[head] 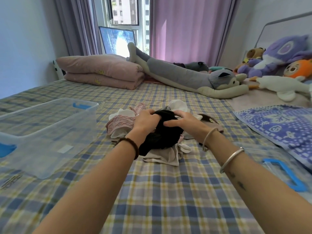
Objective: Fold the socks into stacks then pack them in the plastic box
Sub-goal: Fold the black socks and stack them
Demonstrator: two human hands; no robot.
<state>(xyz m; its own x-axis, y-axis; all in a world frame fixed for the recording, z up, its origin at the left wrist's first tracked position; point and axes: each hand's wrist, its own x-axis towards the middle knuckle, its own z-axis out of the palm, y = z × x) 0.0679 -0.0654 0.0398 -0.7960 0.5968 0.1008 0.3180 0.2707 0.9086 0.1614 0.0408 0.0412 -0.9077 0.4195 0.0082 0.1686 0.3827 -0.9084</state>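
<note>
Two bare arms reach out over the checked sheet (168,191) of a bed. The left wrist wears a dark bead band (130,147). The right arm wears two silver bangles (231,159).

Both hands are on a black sock (162,137). It lies on top of the sock pile (121,124) in the middle of the bed. The left hand (145,121) bends its fingers over the far end of the black sock and grips it. The right hand (184,122) grips it too, with the thumb laid across the top and the other fingers bent over the far edge. The two hands are close together but do not touch.

Under and around the black sock, the sock pile is a loose jumble of pink, white and beige socks.

Left of the pile, near it but apart, stands the plastic box (50,149). It is clear, its top is open, and it has blue clips on its ends. Its clear lid (276,168), with a blue handle, lies flat on the sheet at the near right.

A blue and white blanket (278,127) lies on the right side of the bed. Far off, a folded pink quilt (101,71) sits on the left. A long grey toy dog (177,76) stretches across beside it. More soft toys (278,54) are heaped at the far right. Purple curtains (182,27) hang by the window behind them.
</note>
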